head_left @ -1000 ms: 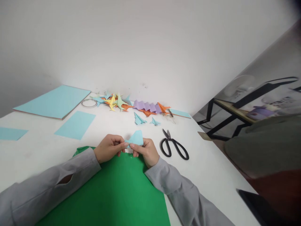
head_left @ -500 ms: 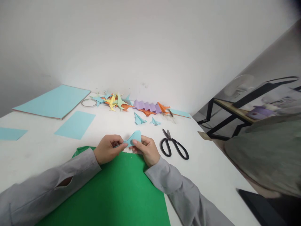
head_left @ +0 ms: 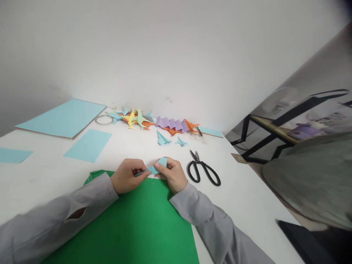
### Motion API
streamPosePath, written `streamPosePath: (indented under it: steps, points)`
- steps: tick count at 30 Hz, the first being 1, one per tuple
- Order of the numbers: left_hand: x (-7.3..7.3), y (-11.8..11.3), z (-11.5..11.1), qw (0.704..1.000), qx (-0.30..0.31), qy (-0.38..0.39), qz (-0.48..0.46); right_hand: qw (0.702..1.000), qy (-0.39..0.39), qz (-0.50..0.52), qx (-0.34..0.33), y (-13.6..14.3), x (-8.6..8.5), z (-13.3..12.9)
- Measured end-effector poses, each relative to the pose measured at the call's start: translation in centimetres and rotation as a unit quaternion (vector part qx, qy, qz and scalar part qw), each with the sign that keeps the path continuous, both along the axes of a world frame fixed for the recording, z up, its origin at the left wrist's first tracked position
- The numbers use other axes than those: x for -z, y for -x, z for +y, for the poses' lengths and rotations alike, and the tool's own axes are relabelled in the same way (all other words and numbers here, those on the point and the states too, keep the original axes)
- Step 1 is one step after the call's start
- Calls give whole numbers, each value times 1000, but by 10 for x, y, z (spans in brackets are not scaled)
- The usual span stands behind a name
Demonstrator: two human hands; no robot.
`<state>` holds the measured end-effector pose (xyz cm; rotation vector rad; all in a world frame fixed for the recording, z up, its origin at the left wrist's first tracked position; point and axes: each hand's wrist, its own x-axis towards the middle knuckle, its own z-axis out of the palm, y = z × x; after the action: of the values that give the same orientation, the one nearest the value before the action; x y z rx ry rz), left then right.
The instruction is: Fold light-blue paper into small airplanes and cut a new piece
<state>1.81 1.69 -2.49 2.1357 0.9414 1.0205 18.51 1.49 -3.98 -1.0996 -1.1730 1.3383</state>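
A small folded piece of light-blue paper (head_left: 162,161) is pinched between my two hands, above the far edge of a green sheet (head_left: 137,220). My left hand (head_left: 129,175) grips its narrow left end between thumb and fingers. The wider right part is held by my right hand (head_left: 172,173), thumb on top and fingers behind, partly hidden. Beyond my hands lie two small light-blue folded shapes (head_left: 163,138). Black-handled scissors (head_left: 203,167) rest with blades parted, right of my right hand.
Colourful folded paper pieces (head_left: 134,119) and a purple pleated strip (head_left: 172,124) lie along the wall. Light-blue sheets (head_left: 88,145) and a larger stack (head_left: 64,118) are at left. A dark flat object (head_left: 299,238) lies at lower right.
The folded paper has tilted lower and less of its broad face shows. Both hands have shifted slightly, still holding it.
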Motion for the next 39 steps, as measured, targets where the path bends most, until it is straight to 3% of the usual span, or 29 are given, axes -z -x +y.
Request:
streamPosePath:
  steps: [16, 22, 27, 31, 39]
  points:
    - [-1, -1, 2, 989, 26, 148, -11, 1000, -10, -14, -15, -1, 1, -1]
    - [-5, 0, 2, 993, 32, 114, -9, 999, -8, -33, -37, 0, -1, -2]
    - [-4, 0, 2, 997, 40, 64, 8, 991, -81, -110, -8, -1, -3, -1]
    - [-4, -1, 1, 999, 23, 28, 17, 985, -99, -137, -22, -1, -6, -1]
    - [-2, 1, 2, 995, 12, 97, -19, 989, -106, -100, -33, -3, 0, 1]
